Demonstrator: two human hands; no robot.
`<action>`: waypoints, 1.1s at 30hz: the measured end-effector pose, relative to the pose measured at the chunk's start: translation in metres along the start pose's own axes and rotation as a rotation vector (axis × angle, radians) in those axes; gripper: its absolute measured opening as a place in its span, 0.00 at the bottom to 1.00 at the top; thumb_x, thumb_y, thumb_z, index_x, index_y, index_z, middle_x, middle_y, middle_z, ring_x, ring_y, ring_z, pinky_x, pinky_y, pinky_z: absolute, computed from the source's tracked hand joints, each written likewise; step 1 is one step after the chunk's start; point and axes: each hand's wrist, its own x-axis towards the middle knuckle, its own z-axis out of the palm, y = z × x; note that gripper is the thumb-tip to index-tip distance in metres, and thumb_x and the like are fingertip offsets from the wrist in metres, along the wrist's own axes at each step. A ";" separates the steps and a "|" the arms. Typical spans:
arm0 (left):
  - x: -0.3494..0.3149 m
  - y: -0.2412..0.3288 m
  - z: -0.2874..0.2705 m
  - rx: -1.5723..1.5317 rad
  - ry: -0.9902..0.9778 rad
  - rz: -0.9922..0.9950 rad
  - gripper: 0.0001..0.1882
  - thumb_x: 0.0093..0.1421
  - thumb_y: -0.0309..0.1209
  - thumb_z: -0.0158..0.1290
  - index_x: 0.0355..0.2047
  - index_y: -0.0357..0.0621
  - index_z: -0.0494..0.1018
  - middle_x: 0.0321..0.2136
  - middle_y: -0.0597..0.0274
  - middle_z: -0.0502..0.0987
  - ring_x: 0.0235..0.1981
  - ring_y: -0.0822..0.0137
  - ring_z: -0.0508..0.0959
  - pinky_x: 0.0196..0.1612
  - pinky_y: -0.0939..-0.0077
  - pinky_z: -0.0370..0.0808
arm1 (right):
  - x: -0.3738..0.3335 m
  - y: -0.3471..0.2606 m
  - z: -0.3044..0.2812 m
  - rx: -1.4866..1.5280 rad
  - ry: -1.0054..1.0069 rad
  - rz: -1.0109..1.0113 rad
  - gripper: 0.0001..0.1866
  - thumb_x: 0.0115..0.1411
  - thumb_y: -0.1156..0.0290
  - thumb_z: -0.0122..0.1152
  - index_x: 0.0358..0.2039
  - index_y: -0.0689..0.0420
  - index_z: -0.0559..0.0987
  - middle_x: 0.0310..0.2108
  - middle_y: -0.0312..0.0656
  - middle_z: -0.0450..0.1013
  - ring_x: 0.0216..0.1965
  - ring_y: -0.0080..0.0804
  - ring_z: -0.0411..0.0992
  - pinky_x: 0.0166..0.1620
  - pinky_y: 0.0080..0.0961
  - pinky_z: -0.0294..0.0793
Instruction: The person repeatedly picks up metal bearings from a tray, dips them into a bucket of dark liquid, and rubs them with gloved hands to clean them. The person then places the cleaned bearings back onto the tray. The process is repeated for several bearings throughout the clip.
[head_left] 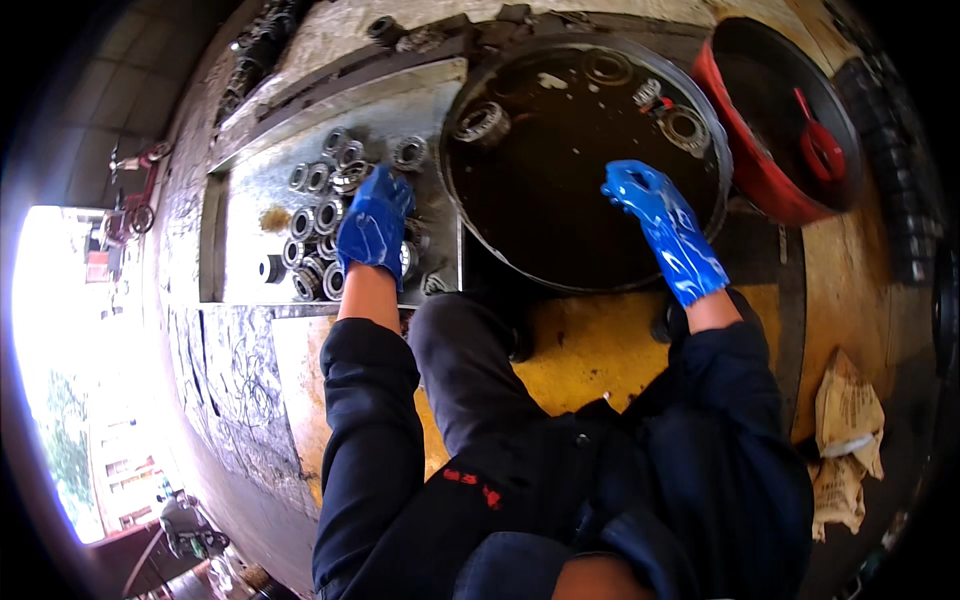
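Both my hands wear long blue rubber gloves. My left hand (377, 215) is over a shallow metal tray (235, 250), its fingers bunched beside a steel bearing (350, 178); what lies under the fingers is hidden. Several more ring-shaped bearings (328, 216) crowd around that hand, some tilted against one another. Over a large round basin (452, 205) of dark liquid (550, 190), my right hand (640, 185) is closed with bent fingers, and nothing shows in it. Bearings (482, 122) also sit at the basin's far left and, with a red-marked one (684, 129), at its far right.
A red tub (715, 110) with a red scoop-like tool (822, 150) inside stands right of the basin. Dark stacked rings (895, 170) line the far right. Torn brown paper (848, 420) lies at the lower right. Yellow flooring (590, 350) shows between my legs.
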 end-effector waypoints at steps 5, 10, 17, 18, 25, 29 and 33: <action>0.010 -0.013 0.142 -0.023 -0.152 0.056 0.24 0.74 0.34 0.43 0.65 0.33 0.63 0.60 0.40 0.71 0.60 0.45 0.74 0.65 0.51 0.68 | 0.011 0.059 -0.028 -0.799 0.194 -0.010 0.22 0.61 0.51 0.62 0.45 0.56 0.83 0.39 0.49 0.82 0.41 0.44 0.81 0.48 0.36 0.79; -0.004 -0.049 0.167 -0.087 -0.008 -0.091 0.23 0.70 0.38 0.52 0.59 0.38 0.71 0.55 0.46 0.78 0.56 0.50 0.78 0.61 0.54 0.72 | -0.022 0.036 0.021 -1.188 0.050 0.180 0.28 0.57 0.48 0.62 0.48 0.58 0.80 0.47 0.54 0.79 0.50 0.55 0.77 0.55 0.46 0.76; 0.016 -0.053 0.169 -0.167 -0.037 -0.202 0.24 0.70 0.37 0.51 0.62 0.37 0.68 0.58 0.45 0.75 0.58 0.50 0.76 0.64 0.57 0.70 | -0.015 0.041 0.014 -1.329 0.048 0.488 0.31 0.53 0.53 0.67 0.55 0.55 0.78 0.53 0.50 0.78 0.54 0.52 0.77 0.55 0.49 0.76; 0.022 -0.052 0.164 -0.193 -0.049 -0.188 0.24 0.71 0.37 0.50 0.63 0.37 0.67 0.59 0.45 0.74 0.59 0.50 0.75 0.64 0.58 0.70 | -0.011 0.040 0.014 -1.365 -0.004 0.506 0.29 0.52 0.54 0.67 0.53 0.55 0.80 0.52 0.50 0.79 0.53 0.52 0.77 0.55 0.48 0.77; 0.024 -0.043 0.156 -0.429 -0.121 -0.110 0.23 0.67 0.40 0.57 0.57 0.42 0.70 0.52 0.52 0.79 0.52 0.55 0.78 0.58 0.59 0.73 | 0.002 0.079 -0.010 -1.487 -0.251 0.249 0.17 0.47 0.58 0.69 0.33 0.57 0.86 0.40 0.56 0.81 0.45 0.54 0.79 0.48 0.45 0.79; 0.026 -0.039 0.153 -0.468 -0.090 -0.128 0.24 0.66 0.42 0.57 0.57 0.41 0.70 0.54 0.50 0.78 0.54 0.53 0.77 0.59 0.57 0.72 | 0.018 0.081 -0.018 -1.385 -0.195 0.203 0.16 0.46 0.60 0.69 0.31 0.58 0.86 0.35 0.57 0.81 0.37 0.58 0.79 0.42 0.45 0.80; 0.028 -0.042 0.152 -0.568 -0.136 -0.155 0.22 0.68 0.41 0.55 0.57 0.41 0.71 0.56 0.48 0.76 0.56 0.51 0.76 0.61 0.57 0.72 | 0.016 0.121 -0.008 -1.637 -0.037 0.226 0.14 0.44 0.58 0.70 0.27 0.55 0.87 0.31 0.54 0.81 0.36 0.55 0.81 0.41 0.42 0.82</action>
